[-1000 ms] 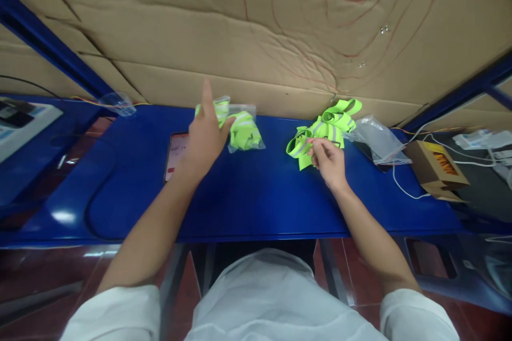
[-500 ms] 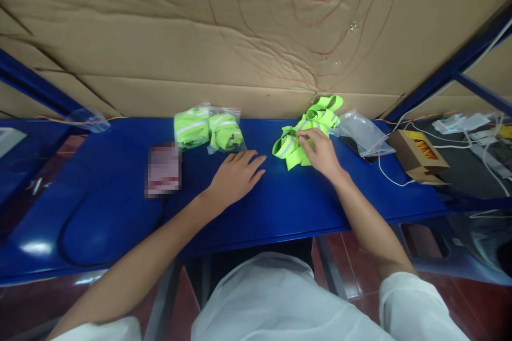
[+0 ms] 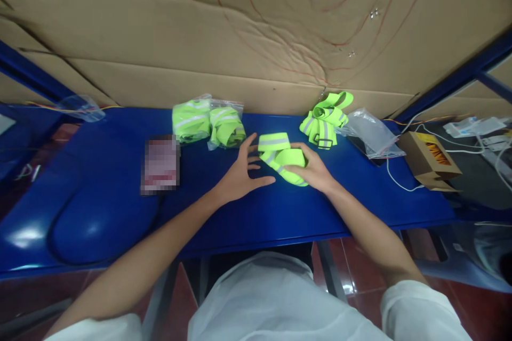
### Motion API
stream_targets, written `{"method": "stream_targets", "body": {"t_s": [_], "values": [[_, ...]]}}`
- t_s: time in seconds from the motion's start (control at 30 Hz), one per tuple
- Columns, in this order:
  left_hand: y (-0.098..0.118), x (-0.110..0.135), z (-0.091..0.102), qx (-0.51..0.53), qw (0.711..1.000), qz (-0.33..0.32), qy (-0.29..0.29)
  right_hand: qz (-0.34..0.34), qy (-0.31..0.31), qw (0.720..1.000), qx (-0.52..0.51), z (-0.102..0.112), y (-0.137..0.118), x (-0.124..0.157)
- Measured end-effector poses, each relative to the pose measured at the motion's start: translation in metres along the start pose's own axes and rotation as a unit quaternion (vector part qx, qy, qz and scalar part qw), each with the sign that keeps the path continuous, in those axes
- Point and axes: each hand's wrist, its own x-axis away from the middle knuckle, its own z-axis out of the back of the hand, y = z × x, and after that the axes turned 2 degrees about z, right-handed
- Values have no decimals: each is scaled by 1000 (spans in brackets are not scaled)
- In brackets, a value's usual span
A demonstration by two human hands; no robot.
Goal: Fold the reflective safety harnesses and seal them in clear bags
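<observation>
A neon-yellow reflective strap (image 3: 276,150) with silver stripes, loosely coiled, is gripped at its right side by my right hand (image 3: 314,169). My left hand (image 3: 244,173) is just left of the coil, thumb and fingers spread, with nothing in it. Behind and to the right lies a second heap of the same strap (image 3: 325,121), with a dark buckle at its front. Two clear bags, a left bag of yellow strap (image 3: 191,121) and a right bag of yellow strap (image 3: 226,128), rest at the back, beyond my left hand.
Empty clear plastic bags (image 3: 372,130) lie over a dark flat object right of the strap heap. Farther right stands an open cardboard box (image 3: 430,160) among white cables. A pixelated flat item (image 3: 160,164) lies on the blue table (image 3: 248,224). A cardboard wall (image 3: 160,32) rises behind.
My right hand has picked a coiled strap out of the heap and brought it left and nearer. My left hand has turned and spread its fingers toward it.
</observation>
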Motion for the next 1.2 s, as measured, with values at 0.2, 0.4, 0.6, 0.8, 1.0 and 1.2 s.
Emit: {"method": "stream_targets", "body": {"t_s": [0.2, 0.4, 0.6, 0.8, 1.0, 1.2], "values": [[12, 2, -10, 200, 978, 39, -48, -179, -54, 931, -315, -17, -4, 4], [20, 1, -3, 205, 974, 6, 93, -69, 154, 940, -296, -14, -6, 0], [40, 1, 13, 352, 922, 73, 145, -139, 206, 880, -406, 3, 6, -14], [45, 0, 25, 389, 914, -13, 113, -167, 88, 858, -477, 8, -1, -11], [30, 6, 14, -107, 979, -170, 32, -52, 103, 948, -296, 9, -17, -5], [13, 10, 2, -294, 940, -122, -121, -5, 110, 979, -169, -5, -2, -3]]}}
